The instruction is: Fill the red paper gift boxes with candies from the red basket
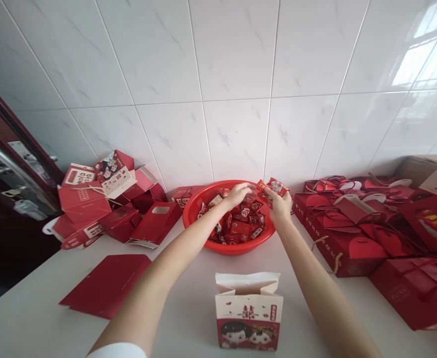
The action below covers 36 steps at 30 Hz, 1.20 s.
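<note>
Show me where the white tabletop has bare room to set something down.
Bare patches lie between the red basket and the open paper bag, and between that bag and the right-side boxes, partly beneath the right forearm. Crowded: those boxes and the left-side box pile.

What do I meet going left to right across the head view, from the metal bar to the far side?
Metal bar → jumbled heap of red paper gift boxes → red perforated plastic basket of wrapped sweets → cluster of red gift boxes with handles.
</note>
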{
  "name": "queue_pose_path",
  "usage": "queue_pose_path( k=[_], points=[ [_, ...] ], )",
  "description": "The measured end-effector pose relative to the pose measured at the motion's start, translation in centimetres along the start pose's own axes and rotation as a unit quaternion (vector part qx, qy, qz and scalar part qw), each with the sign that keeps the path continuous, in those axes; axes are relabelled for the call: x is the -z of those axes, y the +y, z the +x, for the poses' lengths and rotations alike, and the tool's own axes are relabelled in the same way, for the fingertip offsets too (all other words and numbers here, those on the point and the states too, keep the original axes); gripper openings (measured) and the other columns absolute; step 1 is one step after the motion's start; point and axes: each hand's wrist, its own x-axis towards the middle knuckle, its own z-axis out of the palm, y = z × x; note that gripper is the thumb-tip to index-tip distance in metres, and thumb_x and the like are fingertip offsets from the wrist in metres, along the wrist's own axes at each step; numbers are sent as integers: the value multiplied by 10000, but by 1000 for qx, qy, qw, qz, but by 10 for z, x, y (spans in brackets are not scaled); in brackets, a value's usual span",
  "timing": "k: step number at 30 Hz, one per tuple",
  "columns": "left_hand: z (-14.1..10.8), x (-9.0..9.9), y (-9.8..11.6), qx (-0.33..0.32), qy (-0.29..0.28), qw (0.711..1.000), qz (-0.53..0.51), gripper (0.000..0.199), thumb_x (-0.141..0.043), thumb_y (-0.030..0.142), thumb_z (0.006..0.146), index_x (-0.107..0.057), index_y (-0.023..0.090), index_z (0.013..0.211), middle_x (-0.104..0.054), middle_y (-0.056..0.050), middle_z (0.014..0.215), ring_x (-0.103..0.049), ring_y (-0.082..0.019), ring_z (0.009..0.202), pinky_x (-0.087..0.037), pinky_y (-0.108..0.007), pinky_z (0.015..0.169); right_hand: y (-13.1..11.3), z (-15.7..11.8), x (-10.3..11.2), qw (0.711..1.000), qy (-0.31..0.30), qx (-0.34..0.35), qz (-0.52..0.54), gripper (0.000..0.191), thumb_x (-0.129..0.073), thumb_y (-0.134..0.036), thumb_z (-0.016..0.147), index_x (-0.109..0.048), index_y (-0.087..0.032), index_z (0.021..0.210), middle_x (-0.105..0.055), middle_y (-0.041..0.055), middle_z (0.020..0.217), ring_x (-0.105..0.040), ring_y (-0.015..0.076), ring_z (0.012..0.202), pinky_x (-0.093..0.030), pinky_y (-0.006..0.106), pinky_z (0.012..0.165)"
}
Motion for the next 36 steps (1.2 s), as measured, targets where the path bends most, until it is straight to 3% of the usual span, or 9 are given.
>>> queue_pose_path(
  k=[4,6,12,15,19,24,27,32,36],
  points=[
    [-3,-16,-9,1,-100,989,113,191,-650,145,774,-742,173,940,-773,-58,933,-717,-232,894,-534,-285,778,1,2,1,1000,12,-3,18,461,-892,-198,485,-591,-191,835,-714,-26,739,-707,174,704,-612,291,644],
    [-3,-24,-12,-4,-143,977,158,232,-711,119,677,-751,190,893,-772,-40,874,-716,-241,858,-527,-276,762,0,1,1,1000,3,-4,16,463,-896,-204,486,-596,-185,838,-711,-21,740,-708,174,700,-618,295,657],
    [-1,-28,-7,4,-188,956,225,197,-690,71,600,-750,200,737,-745,-39,751,-703,-253,768,-523,-292,733,-1,-1,-4,999,15,-11,26,426,-894,-201,487,-607,-177,801,-704,-17,706,-696,169,659,-609,280,609],
    [-2,-17,-6,8,-156,965,211,260,-668,52,613,-763,202,802,-763,-36,836,-706,-247,826,-529,-294,773,-1,-1,-6,999,18,-8,29,417,-891,-203,494,-601,-180,793,-702,-26,693,-690,160,643,-607,274,605],
    [-3,0,-5,5,-69,986,152,445,-546,-41,650,-770,208,944,-779,-34,983,-706,-218,944,-528,-282,845,-2,0,-5,999,16,-15,32,401,-875,-183,489,-597,-186,779,-690,-40,667,-684,154,614,-600,263,582],
    [0,15,-4,1,42,998,42,493,-481,-22,731,-759,168,1092,-773,-61,1118,-711,-193,1000,-550,-282,887,-6,-3,-5,998,-16,-38,39,378,-869,-171,491,-622,-182,777,-720,-18,688,-698,170,633,-604,267,563],
    [1,21,-3,-2,77,997,-12,477,-486,50,771,-743,141,1162,-767,-77,1151,-717,-195,976,-570,-292,863,-7,-4,-5,998,-29,-42,43,370,-872,-173,504,-633,-186,787,-733,-8,711,-717,192,658,-619,290,573],
    [-1,23,3,-8,105,980,-169,275,-617,163,754,-788,138,968,-782,-85,1101,-704,-239,1065,-535,-362,987,-11,-4,-6,993,-62,-79,55,341,-871,-149,518,-661,-173,786,-744,12,733,-724,198,661,-628,300,604],
    [-9,22,14,-34,147,958,-244,394,-711,130,704,-726,130,1098,-734,-121,1222,-672,-263,1159,-519,-399,1025,-20,-8,-7,987,-107,-108,57,286,-855,-152,542,-675,-165,763,-748,15,732,-720,182,662,-615,275,609]
  ],
)
